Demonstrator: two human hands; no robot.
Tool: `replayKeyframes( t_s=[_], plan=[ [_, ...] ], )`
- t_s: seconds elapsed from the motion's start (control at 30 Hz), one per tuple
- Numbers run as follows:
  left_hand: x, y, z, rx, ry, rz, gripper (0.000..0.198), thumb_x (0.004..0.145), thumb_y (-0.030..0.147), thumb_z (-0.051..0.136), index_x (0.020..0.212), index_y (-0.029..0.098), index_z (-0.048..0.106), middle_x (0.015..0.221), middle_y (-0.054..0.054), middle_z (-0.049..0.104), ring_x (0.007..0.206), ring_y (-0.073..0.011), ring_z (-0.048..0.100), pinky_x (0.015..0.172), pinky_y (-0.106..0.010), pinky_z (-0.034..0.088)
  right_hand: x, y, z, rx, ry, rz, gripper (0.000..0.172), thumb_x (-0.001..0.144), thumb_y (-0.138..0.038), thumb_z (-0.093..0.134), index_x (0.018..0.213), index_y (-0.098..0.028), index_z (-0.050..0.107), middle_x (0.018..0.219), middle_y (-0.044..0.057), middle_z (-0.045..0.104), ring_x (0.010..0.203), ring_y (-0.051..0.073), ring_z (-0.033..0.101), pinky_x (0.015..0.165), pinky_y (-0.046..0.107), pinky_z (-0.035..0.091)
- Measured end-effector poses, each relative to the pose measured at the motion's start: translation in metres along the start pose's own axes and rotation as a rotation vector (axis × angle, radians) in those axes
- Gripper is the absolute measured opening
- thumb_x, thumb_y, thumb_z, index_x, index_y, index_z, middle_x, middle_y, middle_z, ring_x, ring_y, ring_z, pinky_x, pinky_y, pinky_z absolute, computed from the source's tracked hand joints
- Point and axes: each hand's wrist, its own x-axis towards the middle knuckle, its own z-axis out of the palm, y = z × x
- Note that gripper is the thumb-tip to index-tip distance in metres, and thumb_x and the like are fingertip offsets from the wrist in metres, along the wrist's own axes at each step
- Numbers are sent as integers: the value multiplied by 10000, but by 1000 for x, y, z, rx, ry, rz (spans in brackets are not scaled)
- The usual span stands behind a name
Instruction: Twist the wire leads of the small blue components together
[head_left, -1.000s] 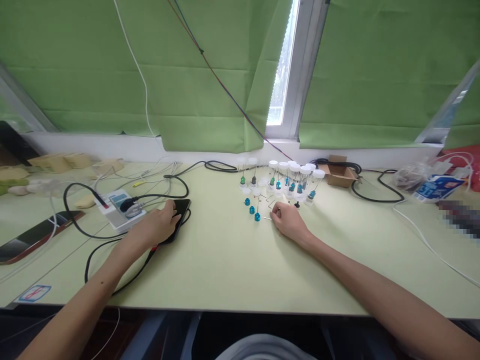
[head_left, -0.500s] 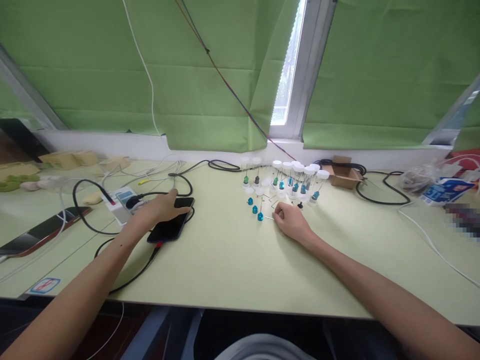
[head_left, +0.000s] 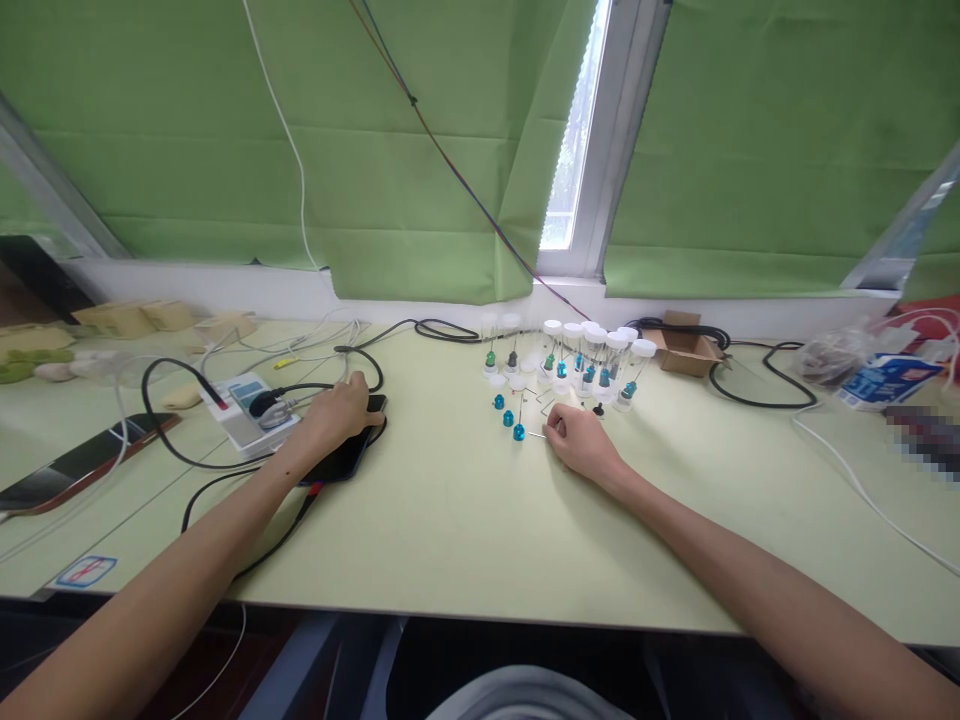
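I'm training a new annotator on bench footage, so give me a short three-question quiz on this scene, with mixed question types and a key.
1. Multiple choice: the left hand rests on A) a keyboard, B) the black phone, C) a mug.
2. Fill in: the clear vials standing beyond the right hand have ____ caps.
3. True or false: the right hand holds a vial up off the table.
Key: 1 B; 2 white; 3 false.
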Motion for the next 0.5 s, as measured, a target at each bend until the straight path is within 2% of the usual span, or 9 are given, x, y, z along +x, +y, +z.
replayKeyframes(
  t_s=[0.1, 0.2, 0.27, 0.37, 0.5],
  plan=[
    [-4, -4, -3, -15, -12, 13, 550, 802, 457, 467, 1194, 72, 443, 1036, -261, 634, 979, -398, 617, 719, -384, 449, 0, 0, 0, 0, -3, -3, 103, 840, -160, 493, 747, -187, 529, 624, -3, 613, 451, 98, 500, 544, 228, 334],
    [-10, -16, -9, -135, -29, -4, 578, 810, 553, 436, 1171, 102, 459, 1024, -249, 639, 922, -401, 627, 680, -400, 457, 0, -2, -2, -15, 1, 3, 105, 839, -162, 503, 743, -185, 537, 658, 10, 617, 495, 108, 519, 546, 229, 327],
    [-17, -29, -10, -201, 57, 3, 551, 836, 561, 386, 1173, 131, 457, 990, -211, 657, 939, -391, 620, 725, -422, 460, -1, -4, -3, -24, -1, 6, 109, 839, -155, 501, 741, -184, 539, 664, 14, 611, 517, 114, 525, 548, 228, 323],
    [-35, -47, -5, -265, 119, 86, 472, 847, 494, 345, 1196, 194, 451, 974, -138, 686, 943, -366, 622, 817, -446, 448, -1, -4, -4, -30, -2, 7, 108, 838, -152, 499, 744, -183, 542, 676, 17, 608, 535, 118, 527, 546, 229, 316],
    [-70, -59, 10, -325, 95, 123, 504, 794, 538, 337, 1190, 248, 452, 1107, -115, 667, 938, -373, 640, 823, -449, 462, -1, -2, -2, -35, 8, -3, 100, 836, -156, 502, 748, -181, 542, 684, 19, 607, 548, 120, 524, 549, 229, 314]
  ],
)
